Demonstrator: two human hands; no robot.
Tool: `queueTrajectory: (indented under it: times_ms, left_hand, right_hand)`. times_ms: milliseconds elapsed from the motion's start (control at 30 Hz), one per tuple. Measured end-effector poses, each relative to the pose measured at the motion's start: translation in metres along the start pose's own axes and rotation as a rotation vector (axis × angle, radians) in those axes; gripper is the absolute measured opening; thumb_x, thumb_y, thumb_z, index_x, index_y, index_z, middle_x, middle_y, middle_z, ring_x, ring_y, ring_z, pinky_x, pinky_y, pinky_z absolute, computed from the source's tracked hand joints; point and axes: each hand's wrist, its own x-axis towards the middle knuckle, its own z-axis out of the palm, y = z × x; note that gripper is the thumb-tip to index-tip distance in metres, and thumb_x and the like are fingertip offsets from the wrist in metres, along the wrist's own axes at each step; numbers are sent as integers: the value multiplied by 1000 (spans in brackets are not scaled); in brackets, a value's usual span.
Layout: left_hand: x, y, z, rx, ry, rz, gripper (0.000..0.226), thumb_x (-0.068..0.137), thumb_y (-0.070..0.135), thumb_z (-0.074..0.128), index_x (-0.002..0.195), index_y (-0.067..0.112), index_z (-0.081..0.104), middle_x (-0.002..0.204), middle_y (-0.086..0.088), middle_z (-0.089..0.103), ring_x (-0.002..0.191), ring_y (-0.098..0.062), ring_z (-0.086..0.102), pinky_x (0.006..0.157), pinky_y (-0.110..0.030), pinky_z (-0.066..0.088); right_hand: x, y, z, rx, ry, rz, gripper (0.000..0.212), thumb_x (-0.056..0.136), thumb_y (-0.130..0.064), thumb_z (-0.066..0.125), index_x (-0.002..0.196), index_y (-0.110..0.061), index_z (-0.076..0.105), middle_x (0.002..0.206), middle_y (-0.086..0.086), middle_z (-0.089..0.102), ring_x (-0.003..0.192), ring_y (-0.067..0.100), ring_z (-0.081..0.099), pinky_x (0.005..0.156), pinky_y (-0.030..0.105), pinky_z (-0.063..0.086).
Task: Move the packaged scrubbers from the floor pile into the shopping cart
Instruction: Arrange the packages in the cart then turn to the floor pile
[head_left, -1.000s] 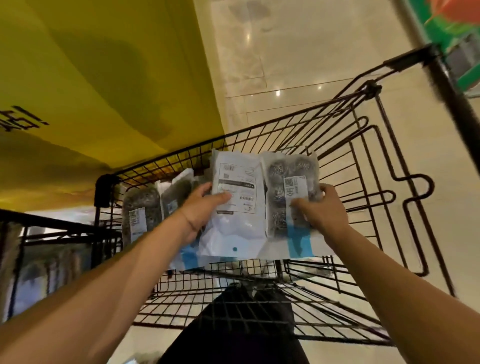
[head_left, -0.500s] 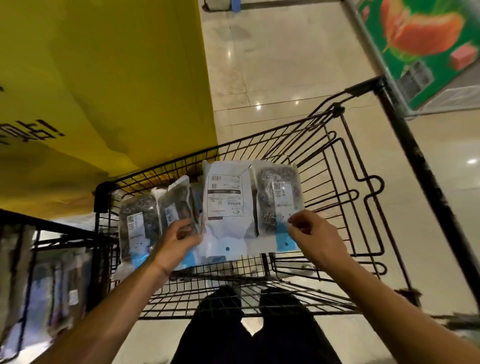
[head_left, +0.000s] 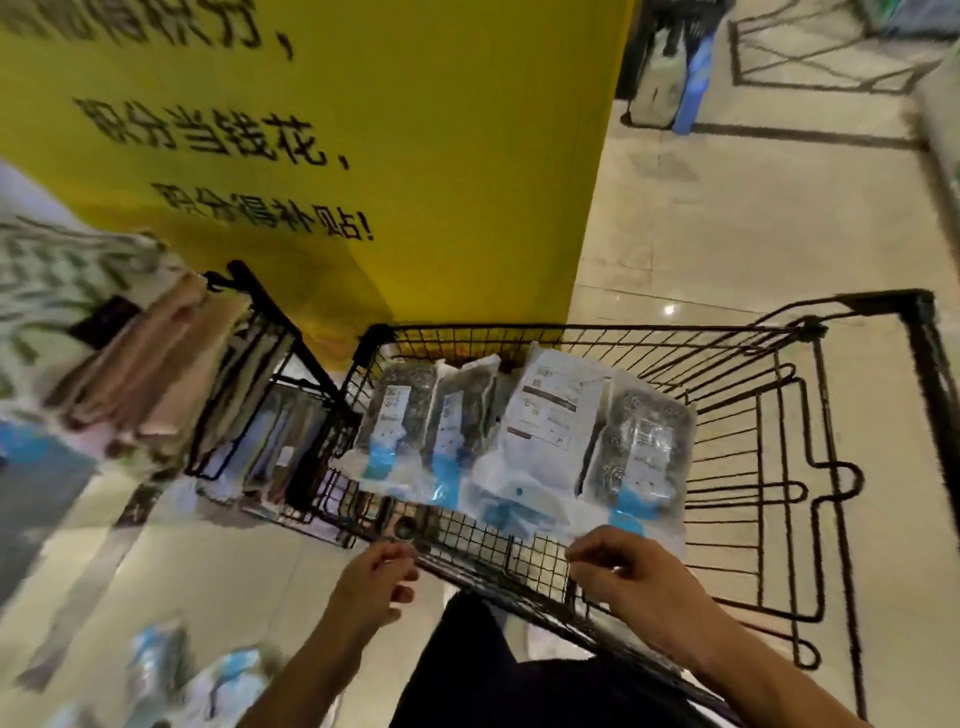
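Observation:
Several packaged scrubbers stand leaning in a row inside the black wire shopping cart (head_left: 769, 467): a dark pack at the left (head_left: 397, 410), another beside it (head_left: 460, 415), a white-backed pack (head_left: 550, 415) and a dark pack at the right (head_left: 644, 447). My left hand (head_left: 371, 584) hovers below the cart's near edge with fingers loosely curled, holding nothing. My right hand (head_left: 631, 577) hangs over the cart's near end, empty, fingers loosely bent. More packaged scrubbers (head_left: 208, 680) lie blurred on the floor at the lower left.
A yellow pillar (head_left: 363, 156) with black lettering stands behind the cart. A black wire rack (head_left: 270, 395) with folded cloths and flat packs is to the cart's left. Beige tiled floor (head_left: 727, 218) stretches to the right. My dark trouser leg (head_left: 483, 670) is below the cart.
Both hands let go of the packs and drew back toward me; the packs now stand in the cart. The view has swung left and down, showing the floor pile.

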Motion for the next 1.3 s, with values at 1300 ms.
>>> queueTrajectory:
  times_ms: [1300]
  left_hand:
    - [-479,-617,72,-1018,880,-421,15,99,14,61,108,20,71,105,-13,76,93,-29,71,76,-36,53]
  right_hand:
    - [-289,95,382,-830,-876,-299,7,97,-22,68,102,-19,73,97,4,77,83,23,73,79,40,56]
